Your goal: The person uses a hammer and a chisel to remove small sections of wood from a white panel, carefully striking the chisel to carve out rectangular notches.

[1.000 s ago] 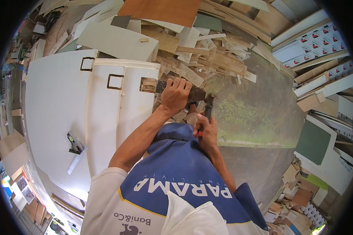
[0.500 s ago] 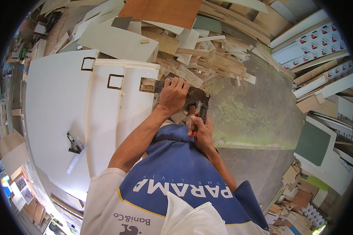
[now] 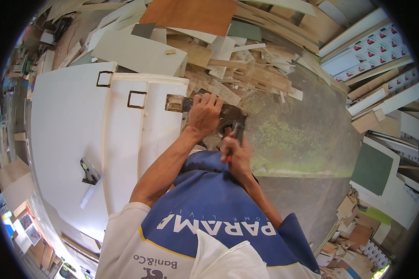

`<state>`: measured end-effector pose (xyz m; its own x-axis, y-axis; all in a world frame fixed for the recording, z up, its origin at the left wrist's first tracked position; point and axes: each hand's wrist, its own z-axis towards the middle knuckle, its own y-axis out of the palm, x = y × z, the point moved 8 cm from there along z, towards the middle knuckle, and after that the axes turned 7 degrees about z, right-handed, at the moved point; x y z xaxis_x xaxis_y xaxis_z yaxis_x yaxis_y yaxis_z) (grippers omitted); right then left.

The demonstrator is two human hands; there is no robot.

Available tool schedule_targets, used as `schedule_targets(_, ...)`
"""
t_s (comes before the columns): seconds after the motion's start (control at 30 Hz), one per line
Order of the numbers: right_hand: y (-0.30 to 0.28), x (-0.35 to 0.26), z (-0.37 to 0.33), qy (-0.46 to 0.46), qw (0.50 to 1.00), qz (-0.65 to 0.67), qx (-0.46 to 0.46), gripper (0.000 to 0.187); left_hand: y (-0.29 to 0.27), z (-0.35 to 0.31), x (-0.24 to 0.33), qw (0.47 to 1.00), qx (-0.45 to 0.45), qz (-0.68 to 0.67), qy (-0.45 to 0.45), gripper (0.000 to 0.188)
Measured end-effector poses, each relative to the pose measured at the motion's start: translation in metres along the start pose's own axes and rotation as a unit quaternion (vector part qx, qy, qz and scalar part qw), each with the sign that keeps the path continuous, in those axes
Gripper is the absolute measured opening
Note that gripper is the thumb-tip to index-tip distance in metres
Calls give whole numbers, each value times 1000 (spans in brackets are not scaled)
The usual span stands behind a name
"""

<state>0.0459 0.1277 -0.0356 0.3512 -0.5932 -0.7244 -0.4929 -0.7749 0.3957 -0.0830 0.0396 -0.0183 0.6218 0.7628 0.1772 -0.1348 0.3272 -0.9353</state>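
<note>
Head view: left hand presses flat on a dark, stiff, rigid-looking wood strip at the right edge of the white bench, best held mid-length, while right hand grips a red-handled tool beside it.

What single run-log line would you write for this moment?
left hand: pressing down on dark wood strip | right hand: gripping red-handled tool at strip | white panels at left | scrap pile behind

Scrap wood pile, white panels
</note>
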Motion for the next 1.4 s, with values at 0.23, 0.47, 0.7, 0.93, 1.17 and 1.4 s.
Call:
schedule_targets(0.23, -13, 3, 7, -35, 996, 59, 62, 22, -3, 4, 2, 1000, 13, 14, 6, 19)
schedule_targets(0.47, -12, 2, 6, -18, 992, 94, 85, 20, -1, 2, 0, 1000, 5, 26, 6, 17)
schedule_targets(0.7, -11, -1, 6, -21, 995, 89, 50, 20, -3, 3, -2, 1000, 5, 29, 0, 17)
schedule_targets(0.93, -5, 0, 10, -7, 996, 86, 20, 24, -1, 3, -4, 999, 10, 35, -2, 19)
schedule_targets(1.17, 0, 1, 9, 2, 999, 32, -6, 20, 3, 1, -8, 999, 2, 33, -16, 18)
schedule_targets(1.4, 2, 3, 12, 1, 1000, -2, -18, 20, 5, 2, -11, 999, 8, 36, -26, 19)
